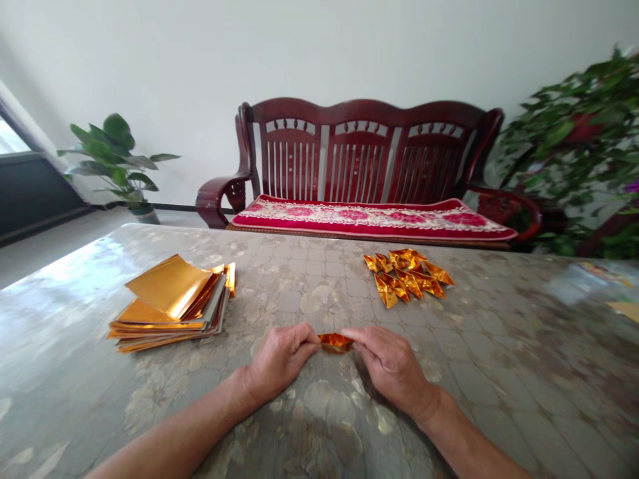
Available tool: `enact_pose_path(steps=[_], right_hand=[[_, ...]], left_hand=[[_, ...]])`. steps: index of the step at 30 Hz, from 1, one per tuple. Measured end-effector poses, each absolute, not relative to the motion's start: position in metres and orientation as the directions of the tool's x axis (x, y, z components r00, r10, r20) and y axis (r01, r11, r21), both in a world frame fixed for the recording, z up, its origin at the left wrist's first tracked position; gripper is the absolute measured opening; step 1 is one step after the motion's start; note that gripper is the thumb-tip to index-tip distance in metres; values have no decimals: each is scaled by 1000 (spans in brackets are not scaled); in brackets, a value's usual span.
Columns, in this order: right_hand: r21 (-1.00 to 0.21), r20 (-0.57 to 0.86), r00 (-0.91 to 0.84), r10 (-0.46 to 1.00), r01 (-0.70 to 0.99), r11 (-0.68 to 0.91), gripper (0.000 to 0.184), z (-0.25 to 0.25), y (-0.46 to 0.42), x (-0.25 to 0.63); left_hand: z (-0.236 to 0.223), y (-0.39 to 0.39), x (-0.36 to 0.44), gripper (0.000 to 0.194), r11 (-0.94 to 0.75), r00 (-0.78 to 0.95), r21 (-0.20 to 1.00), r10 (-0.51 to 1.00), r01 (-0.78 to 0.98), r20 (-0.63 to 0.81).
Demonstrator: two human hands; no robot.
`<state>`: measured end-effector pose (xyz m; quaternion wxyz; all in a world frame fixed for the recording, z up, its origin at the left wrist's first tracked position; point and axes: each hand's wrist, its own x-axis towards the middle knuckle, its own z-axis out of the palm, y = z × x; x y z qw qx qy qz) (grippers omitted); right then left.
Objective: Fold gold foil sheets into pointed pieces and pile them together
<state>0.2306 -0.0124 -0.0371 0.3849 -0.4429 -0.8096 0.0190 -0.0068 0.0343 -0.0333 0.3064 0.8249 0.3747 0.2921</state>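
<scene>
- Left hand [279, 359] and right hand [392, 366] each pinch one end of a small folded gold-foil piece [335, 342] between thumb and fingers, at lower centre of the frame, just above the counter [499, 392].
- Folding shows as well along: a loose heap of folded gold-foil triangles [407, 276] lies at upper centre-right of the counter, about a dozen by eye.
- Far more material sits flat and unfolded: a thick stack of square gold-foil sheets [170, 306] lies at centre left, its top sheet curling up.
- Fingers hide most of the held piece, so its exact shape and the state of its folds are hard to make out.
- Overlapping pieces in the heap and the stack's packed edges prevent an exact count.
- Pale scraps [619, 309] at the counter's right edge are cut off and blurred.
- Behind the counter stand a dark-red wooden bench [364, 153] with a red cushion [369, 223] and two leafy plants.
</scene>
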Motion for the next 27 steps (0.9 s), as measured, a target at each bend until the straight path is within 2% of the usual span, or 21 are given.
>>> enact_pose_path(steps=[6, 14, 22, 27], right_hand=[[-365, 589, -291, 754, 736, 570, 35, -38, -16, 231], [-327, 529, -328, 783, 772, 545, 39, -44, -19, 234], [-344, 517, -400, 757, 713, 611, 26, -38, -20, 235], [-342, 510, -421, 750, 701, 626, 28, -37, -22, 235]], left_hand=[[-36, 39, -6, 11, -514, 544, 744, 803, 427, 243], [-40, 40, -8, 9, -592, 592, 669, 758, 449, 274], [-44, 41, -11, 11, -652, 611, 644, 714, 401, 342], [-46, 42, -10, 11, -653, 591, 655, 716, 380, 371]])
